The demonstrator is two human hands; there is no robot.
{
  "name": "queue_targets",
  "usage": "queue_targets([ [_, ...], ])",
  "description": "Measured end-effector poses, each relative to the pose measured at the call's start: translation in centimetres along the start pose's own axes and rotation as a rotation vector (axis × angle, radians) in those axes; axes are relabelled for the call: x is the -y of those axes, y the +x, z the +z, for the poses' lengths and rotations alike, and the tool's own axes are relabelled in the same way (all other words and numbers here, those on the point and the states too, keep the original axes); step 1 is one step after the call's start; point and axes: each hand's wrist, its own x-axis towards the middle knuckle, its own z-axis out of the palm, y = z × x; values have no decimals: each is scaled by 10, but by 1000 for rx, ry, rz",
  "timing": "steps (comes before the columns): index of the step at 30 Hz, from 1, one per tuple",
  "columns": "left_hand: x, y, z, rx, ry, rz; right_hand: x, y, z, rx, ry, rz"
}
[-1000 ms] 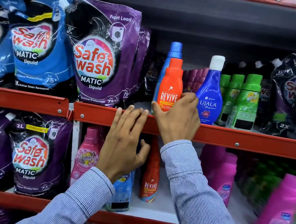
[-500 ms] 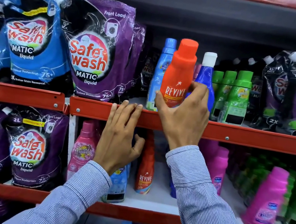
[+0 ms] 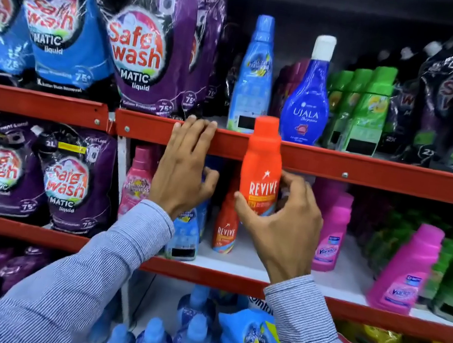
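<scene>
My right hand (image 3: 284, 228) grips an orange Revive bottle (image 3: 262, 165) upright, in front of the red shelf edge (image 3: 367, 171) and level with it. My left hand (image 3: 182, 170) rests with straight fingers on that same red edge, left of the bottle. A second, smaller Revive bottle (image 3: 225, 227) stands on the shelf below, behind my hands. On the upper shelf a light blue bottle (image 3: 254, 75) and a dark blue Ujala bottle (image 3: 307, 101) stand side by side.
Purple and blue Safewash pouches (image 3: 148, 40) fill the left of both shelves. Green bottles (image 3: 368, 110) stand right of the Ujala bottle. Pink bottles (image 3: 405, 271) line the lower shelf at right. Blue bottles (image 3: 192, 341) crowd the bottom shelf.
My right hand lifted the orange Revive bottle off the upper shelf and lowered it in front of the red shelf edge. My left hand stayed on the edge.
</scene>
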Motion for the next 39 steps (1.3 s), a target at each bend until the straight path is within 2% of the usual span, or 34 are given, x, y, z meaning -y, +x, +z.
queue_targets([
  [8, 0, -1, 7, -20, -13, -1, -59, -56, 45, 131, -24, 217],
  [15, 6, 1, 9, -53, -55, 16, -81, -79, 102, 243, -78, 349],
  [24, 9, 2, 15, -104, -57, 41, -94, -98, 133, 312, -157, 388],
  [39, 9, 3, 21, -156, -24, 50, -92, -98, 122, 328, -151, 413],
])
